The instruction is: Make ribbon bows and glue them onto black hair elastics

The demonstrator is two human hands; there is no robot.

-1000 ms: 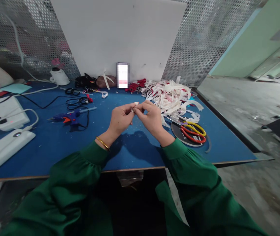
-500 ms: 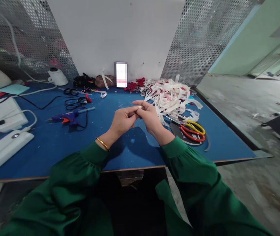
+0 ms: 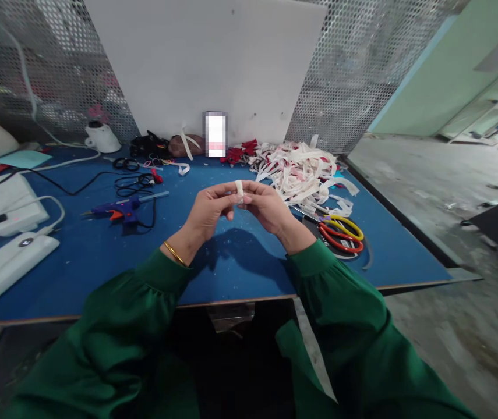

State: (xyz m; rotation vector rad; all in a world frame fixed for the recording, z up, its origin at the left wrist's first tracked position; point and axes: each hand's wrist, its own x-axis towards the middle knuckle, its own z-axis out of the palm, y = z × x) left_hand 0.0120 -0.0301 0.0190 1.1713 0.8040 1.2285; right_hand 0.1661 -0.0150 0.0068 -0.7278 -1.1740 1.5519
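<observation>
Between the fingertips of both hands is a small white strip (image 3: 240, 191), which looks like fabric or ribbon. My left hand (image 3: 211, 210) pinches it from the left, thumb and index finger closed on it. From the right, my right hand (image 3: 267, 206) grips the same piece with thumb and fingers. Both hands are raised over the middle of the blue table (image 3: 235, 273). Beyond my right hand spreads a tangled heap of white ribbon strips (image 3: 301, 171). To the left of my left hand lies a blue glue gun (image 3: 126, 209) with a clear glue stick in its back.
Scissors with red and yellow handles (image 3: 340, 234) rest on a dark round pad at right. A white power strip (image 3: 13, 267) and cables take up the left side. A lit phone (image 3: 216, 135) leans on the back board, near red scraps (image 3: 242, 152) and a white cup (image 3: 102, 138).
My hands have shifted slightly left and moved a little apart. More of the white strip now shows between the fingertips; earlier only a small bit was visible.
</observation>
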